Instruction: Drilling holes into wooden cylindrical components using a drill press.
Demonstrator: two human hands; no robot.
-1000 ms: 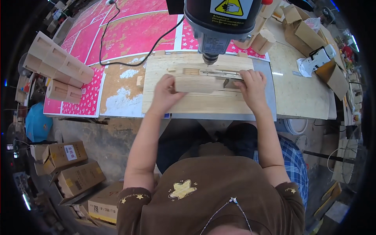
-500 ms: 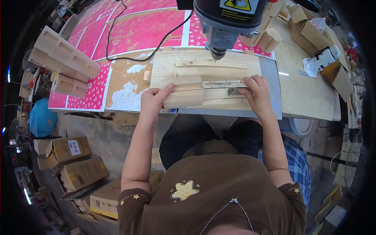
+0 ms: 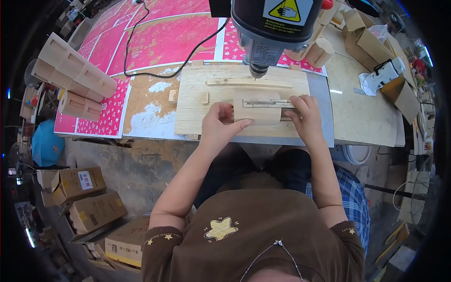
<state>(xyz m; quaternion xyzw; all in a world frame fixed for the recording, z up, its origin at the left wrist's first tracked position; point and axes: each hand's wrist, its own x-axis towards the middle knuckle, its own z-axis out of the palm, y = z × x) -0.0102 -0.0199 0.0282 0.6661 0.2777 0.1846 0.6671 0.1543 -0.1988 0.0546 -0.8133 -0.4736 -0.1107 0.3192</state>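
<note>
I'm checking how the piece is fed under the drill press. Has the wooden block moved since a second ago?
Yes. The wooden block has slid toward the person, away from the drill chuck, held by both hands.

Drill press (image 3: 275, 28) top cut off; drill bit tip unclear
</note>
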